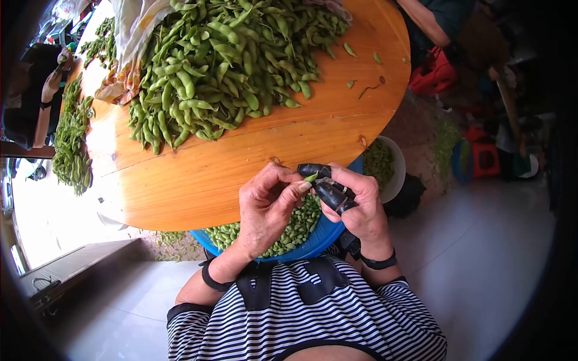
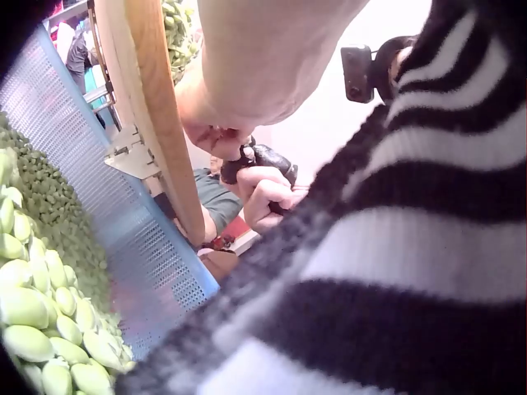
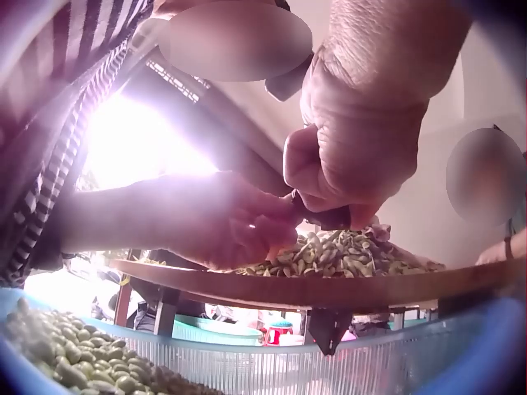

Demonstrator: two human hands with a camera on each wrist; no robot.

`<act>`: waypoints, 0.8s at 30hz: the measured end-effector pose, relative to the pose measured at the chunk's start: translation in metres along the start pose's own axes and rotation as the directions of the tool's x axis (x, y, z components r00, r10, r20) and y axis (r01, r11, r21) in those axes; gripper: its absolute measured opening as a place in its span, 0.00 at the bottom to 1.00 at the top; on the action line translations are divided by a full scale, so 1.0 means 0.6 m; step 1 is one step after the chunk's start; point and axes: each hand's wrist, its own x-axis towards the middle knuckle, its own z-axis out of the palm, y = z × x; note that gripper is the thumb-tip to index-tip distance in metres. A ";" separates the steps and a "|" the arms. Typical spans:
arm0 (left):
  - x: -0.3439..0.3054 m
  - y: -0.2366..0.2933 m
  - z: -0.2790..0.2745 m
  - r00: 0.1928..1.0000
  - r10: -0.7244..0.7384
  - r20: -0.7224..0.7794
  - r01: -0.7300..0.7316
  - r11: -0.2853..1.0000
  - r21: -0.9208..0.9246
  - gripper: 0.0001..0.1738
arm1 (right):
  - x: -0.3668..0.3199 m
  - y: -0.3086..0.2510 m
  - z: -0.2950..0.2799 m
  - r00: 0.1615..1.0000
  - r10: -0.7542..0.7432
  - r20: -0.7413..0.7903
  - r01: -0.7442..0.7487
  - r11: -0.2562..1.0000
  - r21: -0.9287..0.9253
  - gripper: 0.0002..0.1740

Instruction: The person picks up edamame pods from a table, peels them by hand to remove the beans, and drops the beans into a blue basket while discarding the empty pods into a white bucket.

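Note:
A small green edamame pod lies between the two hands, just past the table's near edge in the head view. The left hand pinches its near end between thumb and forefinger. Black covers sheathe the thumb and forefinger of the right hand, which grip the pod from the other side, the remaining fingers curled. Below both hands, shelled green beans fill a blue basket at the person's lap. In the left wrist view the forearm hides most of the left hand.
A large heap of edamame pods covers the far part of the round wooden table. Beside it lie a plastic bag and another pile of pods. A white bucket stands right of the basket. Another person's arm reaches in at the far right.

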 end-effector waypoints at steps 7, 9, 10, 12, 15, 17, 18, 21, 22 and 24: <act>-0.004 -0.006 -0.008 0.891 -0.341 0.300 0.454 0.673 -0.584 0.06 | -0.001 0.002 -0.018 0.995 -0.030 0.095 0.003 0.963 0.271 0.13; -0.002 -0.014 -0.005 0.886 -0.351 0.303 0.464 0.656 -0.595 0.06 | 0.004 0.006 -0.021 0.989 -0.065 0.129 0.015 0.935 0.355 0.15; -0.001 -0.015 -0.004 0.881 -0.360 0.307 0.473 0.640 -0.606 0.06 | 0.004 0.006 -0.018 0.989 -0.067 0.130 0.017 0.935 0.355 0.15; 0.000 -0.003 -0.001 0.882 -0.386 0.271 0.470 0.669 -0.576 0.05 | 0.002 0.004 -0.010 1.000 -0.008 0.021 0.004 0.983 0.182 0.12; -0.004 0.005 0.000 0.939 -0.315 0.140 0.343 0.896 -0.283 0.06 | -0.006 -0.001 -0.004 0.999 -0.033 -0.017 0.034 0.998 0.044 0.09; -0.003 -0.007 -0.011 0.994 0.072 0.080 -0.093 0.946 0.312 0.13 | -0.011 0.000 -0.004 0.999 -0.051 -0.015 0.049 0.997 -0.067 0.09; -0.001 -0.001 -0.011 0.993 0.079 0.087 -0.103 0.944 0.314 0.13 | -0.013 0.000 -0.005 0.998 -0.060 -0.010 0.057 0.982 -0.178 0.09; -0.003 0.016 -0.010 0.950 0.226 0.214 -0.311 0.729 0.610 0.15 | -0.017 -0.006 -0.002 0.997 -0.065 -0.028 0.055 0.962 -0.267 0.10; -0.003 0.016 -0.011 0.948 0.230 0.220 -0.318 0.726 0.610 0.15 | -0.019 -0.005 0.004 0.990 -0.128 -0.057 0.097 0.923 -0.373 0.10; -0.002 0.016 -0.012 0.945 0.223 0.238 -0.325 0.697 0.639 0.14 | -0.021 0.009 0.015 0.956 -0.286 -0.065 0.213 0.829 -0.517 0.12</act>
